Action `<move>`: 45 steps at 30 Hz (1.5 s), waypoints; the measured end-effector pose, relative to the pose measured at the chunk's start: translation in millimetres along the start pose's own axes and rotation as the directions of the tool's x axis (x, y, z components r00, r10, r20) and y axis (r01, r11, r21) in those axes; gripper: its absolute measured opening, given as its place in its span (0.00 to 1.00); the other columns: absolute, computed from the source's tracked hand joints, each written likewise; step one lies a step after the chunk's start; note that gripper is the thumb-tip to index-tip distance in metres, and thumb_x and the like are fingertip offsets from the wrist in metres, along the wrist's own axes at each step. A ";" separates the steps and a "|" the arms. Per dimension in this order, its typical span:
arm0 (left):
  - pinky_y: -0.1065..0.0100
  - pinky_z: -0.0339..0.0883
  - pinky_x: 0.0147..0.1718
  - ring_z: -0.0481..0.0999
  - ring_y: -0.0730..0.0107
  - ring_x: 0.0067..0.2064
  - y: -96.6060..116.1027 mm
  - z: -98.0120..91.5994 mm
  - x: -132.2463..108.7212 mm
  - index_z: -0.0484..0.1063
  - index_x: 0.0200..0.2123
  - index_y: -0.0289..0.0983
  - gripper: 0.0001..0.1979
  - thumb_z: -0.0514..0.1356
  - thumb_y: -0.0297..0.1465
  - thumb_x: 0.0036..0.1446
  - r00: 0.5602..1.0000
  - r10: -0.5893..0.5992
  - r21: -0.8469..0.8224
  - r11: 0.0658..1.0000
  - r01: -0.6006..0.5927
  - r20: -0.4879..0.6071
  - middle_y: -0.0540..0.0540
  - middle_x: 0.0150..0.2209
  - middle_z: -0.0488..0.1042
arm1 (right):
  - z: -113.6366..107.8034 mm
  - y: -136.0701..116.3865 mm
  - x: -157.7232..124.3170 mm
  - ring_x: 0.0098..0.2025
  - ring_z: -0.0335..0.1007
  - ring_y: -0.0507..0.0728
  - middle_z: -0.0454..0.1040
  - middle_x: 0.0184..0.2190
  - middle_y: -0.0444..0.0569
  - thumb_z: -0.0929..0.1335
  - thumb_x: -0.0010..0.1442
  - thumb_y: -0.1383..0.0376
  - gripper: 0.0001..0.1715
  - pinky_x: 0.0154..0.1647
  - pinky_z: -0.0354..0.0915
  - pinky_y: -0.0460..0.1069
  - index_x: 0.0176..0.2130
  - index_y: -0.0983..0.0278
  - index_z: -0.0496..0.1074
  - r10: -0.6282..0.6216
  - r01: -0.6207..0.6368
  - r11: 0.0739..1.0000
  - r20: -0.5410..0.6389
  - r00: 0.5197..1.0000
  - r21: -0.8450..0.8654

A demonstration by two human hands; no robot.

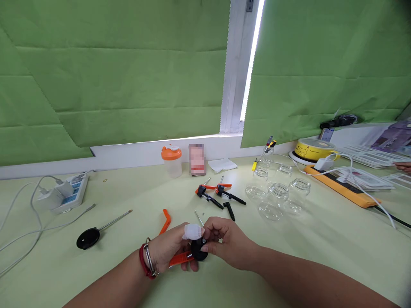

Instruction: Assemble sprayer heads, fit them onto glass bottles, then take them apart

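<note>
Holding an orange handle and black disc low over the table, the left hand curled its fingers round them, likely for steadiness; the right hand pinched the disc's edge between fingers, seemingly for control.

Round black plastic part: partly covered by fingers of left hand and right hand. Angled orange plastic piece: lower end hidden behind left hand. Upright pinkish box: blurred into blocks. Small speck: unidentifiable. Translucent purple container, co-worker's hand: cut by right edge.
</note>
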State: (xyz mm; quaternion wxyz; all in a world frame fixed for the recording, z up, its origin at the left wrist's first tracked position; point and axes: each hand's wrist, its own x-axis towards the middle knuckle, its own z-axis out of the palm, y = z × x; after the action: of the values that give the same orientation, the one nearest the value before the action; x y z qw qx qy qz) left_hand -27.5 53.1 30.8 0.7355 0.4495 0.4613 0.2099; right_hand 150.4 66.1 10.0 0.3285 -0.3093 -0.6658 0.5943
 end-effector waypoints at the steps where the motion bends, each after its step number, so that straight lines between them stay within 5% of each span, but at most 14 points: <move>1: 0.73 0.54 0.16 0.71 0.70 0.21 -0.1 0.1 -0.1 0.67 0.31 0.34 0.21 0.57 0.46 0.42 1.000 0.000 0.000 1.000 0.000 -0.003 0.45 0.26 0.71 | 0.0 0.4 0.0 0.27 0.58 0.49 0.63 0.25 0.41 0.71 0.45 0.69 0.13 0.28 0.57 0.45 0.24 0.64 0.60 -0.008 0.008 1.000 0.000 1.000 0.004; 45: 0.72 0.56 0.16 0.69 0.70 0.20 -0.6 1.7 -2.2 0.67 0.32 0.33 0.21 0.56 0.46 0.43 0.999 0.043 -0.005 0.999 -0.043 0.006 0.45 0.25 0.70 | 1.0 -0.8 0.2 0.27 0.61 0.49 0.65 0.25 0.41 0.72 0.44 0.64 0.12 0.29 0.60 0.46 0.28 0.65 0.67 0.010 -0.011 0.999 0.019 1.000 0.050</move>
State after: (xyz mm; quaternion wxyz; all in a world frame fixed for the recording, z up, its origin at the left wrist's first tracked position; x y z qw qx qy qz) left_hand -27.1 50.4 31.6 0.7333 0.4581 0.4489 0.2256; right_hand 149.4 65.5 10.7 0.3268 -0.2990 -0.6521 0.6153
